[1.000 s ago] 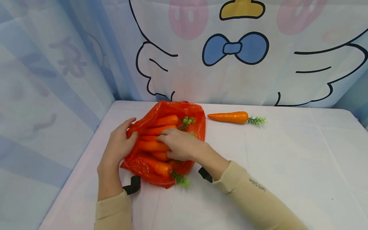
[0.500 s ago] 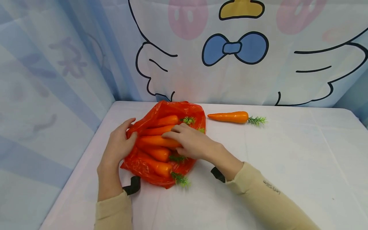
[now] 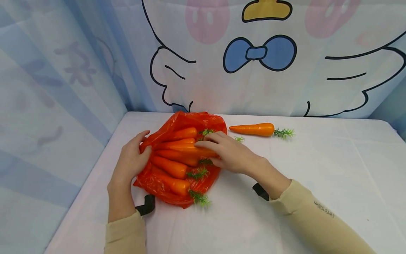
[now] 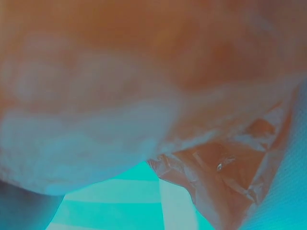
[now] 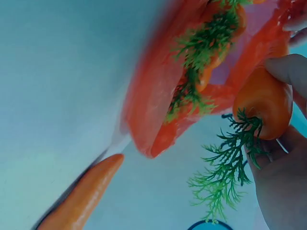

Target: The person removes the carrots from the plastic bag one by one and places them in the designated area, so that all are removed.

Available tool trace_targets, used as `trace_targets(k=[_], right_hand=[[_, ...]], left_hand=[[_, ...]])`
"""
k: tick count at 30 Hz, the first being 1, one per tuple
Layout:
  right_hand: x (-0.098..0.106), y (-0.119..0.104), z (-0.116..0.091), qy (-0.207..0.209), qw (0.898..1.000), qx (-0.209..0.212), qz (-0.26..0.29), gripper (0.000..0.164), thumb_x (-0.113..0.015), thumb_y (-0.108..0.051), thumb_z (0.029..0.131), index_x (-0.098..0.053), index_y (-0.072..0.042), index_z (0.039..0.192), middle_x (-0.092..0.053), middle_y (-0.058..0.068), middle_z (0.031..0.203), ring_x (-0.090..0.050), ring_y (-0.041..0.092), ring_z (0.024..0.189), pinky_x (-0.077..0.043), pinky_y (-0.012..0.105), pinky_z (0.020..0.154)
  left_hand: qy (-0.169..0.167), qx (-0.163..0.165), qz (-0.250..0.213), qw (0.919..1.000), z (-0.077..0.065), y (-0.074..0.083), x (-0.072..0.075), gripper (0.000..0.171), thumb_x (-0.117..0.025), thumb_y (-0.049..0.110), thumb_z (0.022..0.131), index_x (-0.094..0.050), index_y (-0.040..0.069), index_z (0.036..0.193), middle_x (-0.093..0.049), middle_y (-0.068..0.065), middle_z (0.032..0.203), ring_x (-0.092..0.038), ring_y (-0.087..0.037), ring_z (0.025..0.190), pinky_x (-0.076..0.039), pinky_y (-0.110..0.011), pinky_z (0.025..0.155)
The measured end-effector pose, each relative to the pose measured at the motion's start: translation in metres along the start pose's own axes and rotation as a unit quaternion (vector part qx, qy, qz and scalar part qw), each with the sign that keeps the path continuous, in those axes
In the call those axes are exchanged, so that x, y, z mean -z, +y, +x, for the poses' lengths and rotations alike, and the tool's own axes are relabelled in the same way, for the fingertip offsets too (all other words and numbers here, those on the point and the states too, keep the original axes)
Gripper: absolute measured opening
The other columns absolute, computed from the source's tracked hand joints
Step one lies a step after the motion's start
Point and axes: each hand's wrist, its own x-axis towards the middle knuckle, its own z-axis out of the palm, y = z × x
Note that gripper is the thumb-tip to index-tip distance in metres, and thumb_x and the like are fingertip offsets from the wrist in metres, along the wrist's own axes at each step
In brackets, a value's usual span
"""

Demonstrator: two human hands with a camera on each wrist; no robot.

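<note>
A red plastic bag (image 3: 203,119) lies on the table with its mouth facing right and several orange carrots (image 3: 172,166) inside, their green tops outward. My left hand (image 3: 130,160) grips the bag's left end between thumb and fingers. At the bag's mouth, my right hand (image 3: 233,154) pinches the thick end of one carrot (image 3: 203,151); its tip still points into the bag. In the right wrist view this carrot (image 5: 265,101) sits between thumb and fingers, leafy top hanging down. The left wrist view is mostly blurred hand (image 4: 86,110), with crumpled bag (image 4: 230,177) beside it.
A single carrot (image 3: 253,129) lies on the white table (image 3: 317,176) right of the bag, near the back edge. Behind stands a printed cloth backdrop (image 3: 260,91); another cloth (image 3: 57,123) borders the left side. Black wrist mounts (image 3: 147,204) stick out near both wrists.
My right hand has moved right, drawing a carrot partway toward the bag's mouth. Several carrots beneath are now more exposed. My left hand and the loose carrot have stayed put.
</note>
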Motion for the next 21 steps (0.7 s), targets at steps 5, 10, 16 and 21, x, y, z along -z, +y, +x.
trace_targets(k=[5, 10, 16, 21], right_hand=[[0.006, 0.012, -0.011, 0.014, 1.000, 0.007, 0.011, 0.057, -0.078, -0.004, 0.086, -0.059, -0.014, 0.140, -0.057, 0.009, 0.135, -0.050, 0.028, 0.125, -0.040, 0.049, 0.108], [0.014, 0.021, -0.021, 0.019, 0.999, -0.012, 0.037, 0.056, -0.076, -0.002, 0.088, -0.060, -0.014, 0.139, -0.057, 0.009, 0.134, -0.049, 0.029, 0.124, -0.042, 0.050, 0.107], [0.019, 0.033, -0.031, 0.020, 0.998, -0.033, 0.058, 0.052, -0.073, -0.002, 0.089, -0.060, -0.013, 0.138, -0.057, 0.009, 0.134, -0.048, 0.030, 0.125, -0.046, 0.048, 0.102], [0.022, 0.044, -0.039, 0.019, 0.995, -0.067, 0.077, 0.049, -0.072, -0.005, 0.090, -0.061, -0.013, 0.137, -0.054, 0.012, 0.139, -0.047, 0.032, 0.127, -0.047, 0.051, 0.100]], left_hand=[[0.001, 0.000, 0.000, 1.0000, -0.001, 0.000, 0.000, 0.055, -0.047, 0.016, 0.103, -0.035, 0.009, 0.156, -0.045, -0.022, 0.148, -0.048, -0.040, 0.125, -0.043, -0.059, 0.104], [0.001, 0.000, 0.000, 1.0000, 0.000, 0.000, 0.001, 0.055, -0.046, 0.017, 0.103, -0.035, 0.009, 0.156, -0.045, -0.021, 0.148, -0.049, -0.039, 0.123, -0.044, -0.059, 0.103], [0.001, 0.001, 0.002, 1.0000, 0.001, -0.001, 0.002, 0.056, -0.046, 0.017, 0.103, -0.035, 0.010, 0.156, -0.045, -0.021, 0.148, -0.049, -0.039, 0.123, -0.044, -0.058, 0.102], [0.000, 0.003, 0.001, 1.0000, 0.000, 0.001, 0.004, 0.056, -0.047, 0.016, 0.103, -0.035, 0.010, 0.156, -0.045, -0.021, 0.148, -0.049, -0.038, 0.121, -0.045, -0.058, 0.102]])
